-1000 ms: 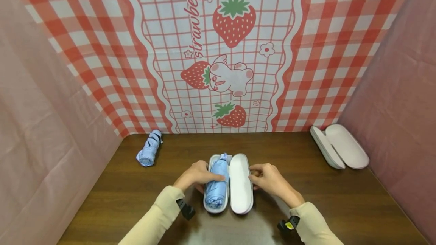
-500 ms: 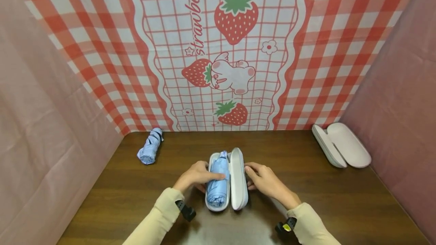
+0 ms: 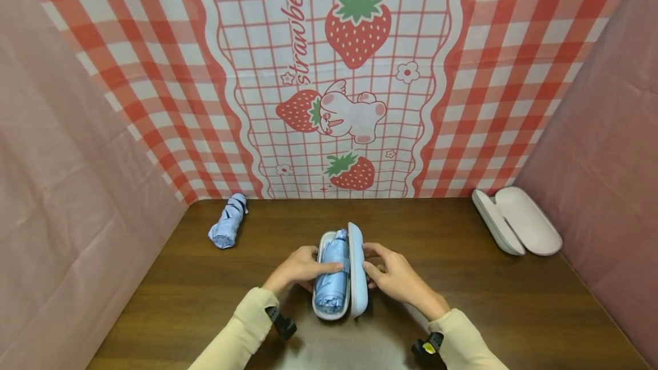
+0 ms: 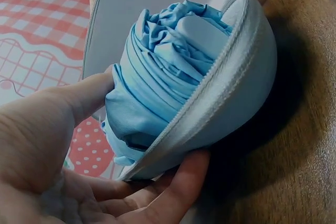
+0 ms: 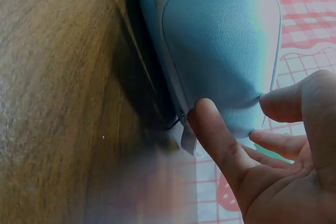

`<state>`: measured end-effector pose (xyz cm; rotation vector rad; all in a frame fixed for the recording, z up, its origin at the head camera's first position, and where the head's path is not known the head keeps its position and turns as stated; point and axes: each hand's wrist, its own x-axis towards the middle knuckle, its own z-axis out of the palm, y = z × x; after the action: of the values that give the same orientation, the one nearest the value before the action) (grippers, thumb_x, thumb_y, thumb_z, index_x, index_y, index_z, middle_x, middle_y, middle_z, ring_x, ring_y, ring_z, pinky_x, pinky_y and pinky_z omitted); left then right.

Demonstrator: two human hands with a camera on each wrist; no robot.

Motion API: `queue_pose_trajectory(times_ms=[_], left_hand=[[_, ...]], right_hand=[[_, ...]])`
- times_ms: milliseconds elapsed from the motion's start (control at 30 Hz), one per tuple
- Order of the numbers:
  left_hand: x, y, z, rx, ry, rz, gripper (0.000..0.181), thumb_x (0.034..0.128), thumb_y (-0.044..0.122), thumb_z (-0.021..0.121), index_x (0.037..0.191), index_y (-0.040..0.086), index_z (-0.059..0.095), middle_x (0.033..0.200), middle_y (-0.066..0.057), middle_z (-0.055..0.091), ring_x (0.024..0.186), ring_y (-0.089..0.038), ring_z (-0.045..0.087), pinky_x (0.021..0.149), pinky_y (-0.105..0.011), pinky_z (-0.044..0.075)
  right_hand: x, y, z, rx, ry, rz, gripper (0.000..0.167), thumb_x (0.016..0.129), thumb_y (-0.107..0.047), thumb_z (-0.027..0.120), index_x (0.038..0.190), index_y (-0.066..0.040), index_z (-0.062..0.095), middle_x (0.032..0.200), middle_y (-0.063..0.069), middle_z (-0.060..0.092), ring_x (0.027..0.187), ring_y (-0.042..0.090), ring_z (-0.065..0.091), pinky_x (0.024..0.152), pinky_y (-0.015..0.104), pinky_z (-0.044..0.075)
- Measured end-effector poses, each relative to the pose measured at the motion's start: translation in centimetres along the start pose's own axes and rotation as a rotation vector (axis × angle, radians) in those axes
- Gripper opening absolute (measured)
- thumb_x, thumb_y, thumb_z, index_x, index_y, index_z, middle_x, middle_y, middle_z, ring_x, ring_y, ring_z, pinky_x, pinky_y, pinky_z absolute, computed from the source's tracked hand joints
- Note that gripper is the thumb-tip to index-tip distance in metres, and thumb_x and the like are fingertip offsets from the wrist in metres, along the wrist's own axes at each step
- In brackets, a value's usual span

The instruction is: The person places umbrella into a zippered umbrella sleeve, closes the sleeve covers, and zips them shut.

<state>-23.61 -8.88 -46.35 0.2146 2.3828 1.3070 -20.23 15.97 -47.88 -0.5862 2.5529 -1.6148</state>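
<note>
Blue fabric is covering the umbrella, which is lying lengthwise in the case base. Left of the umbrella, the left hand is gripping it with the base; right of it, the lid is standing raised, parallel, the nearer right hand holding it.

I had a brown table down low, strawberry cloth right behind it, pink drapes flanking both sides, and a pale sheen gleaming up front!
</note>
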Motion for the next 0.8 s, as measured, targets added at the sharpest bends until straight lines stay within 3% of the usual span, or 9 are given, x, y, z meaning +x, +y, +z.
queue_pose_trajectory(times_ms=[333, 633, 800], left_hand=[[0.0, -0.6, 0.2, -0.176, -0.049, 0.006, 0.066, 0.0968, 0.031, 0.073, 0.141, -0.012, 0.048, 0.104, -0.015, 0.07, 0.061, -0.018, 0.066, 0.057, -0.037, 0.061], [0.1, -1.0, -0.2, -0.218, -0.088, 0.012, 0.063, 0.0985, 0.025, 0.07, 0.142, -0.014, 0.046, 0.108, -0.018, 0.069, 0.069, -0.019, 0.069, 0.062, -0.039, 0.062], [0.4, -1.5, -0.2, -0.315, -0.122, -0.014, 0.057, 0.1008, 0.023, 0.066, 0.141, -0.013, 0.048, 0.107, -0.018, 0.069, 0.072, -0.018, 0.069, 0.065, -0.038, 0.063]], right_hand=[[0.0, -0.2, 0.1, -0.034, -0.009, -0.013, 0.043, 0.1, -0.01, 0.065, 0.139, 0.004, 0.055, 0.133, 0.03, 0.061, 0.074, 0.016, 0.073, 0.064, 0.033, 0.062], [0.1, -0.7, 0.3, -0.059, -0.047, 0.006, 0.043, 0.099, -0.009, 0.066, 0.14, 0.0, 0.057, 0.133, 0.026, 0.063, 0.075, 0.017, 0.075, 0.065, 0.03, 0.061], [0.2, -0.7, 0.4, -0.064, -0.055, -0.023, 0.042, 0.098, -0.007, 0.068, 0.138, 0.001, 0.059, 0.136, 0.029, 0.059, 0.076, 0.012, 0.074, 0.064, 0.03, 0.061]])
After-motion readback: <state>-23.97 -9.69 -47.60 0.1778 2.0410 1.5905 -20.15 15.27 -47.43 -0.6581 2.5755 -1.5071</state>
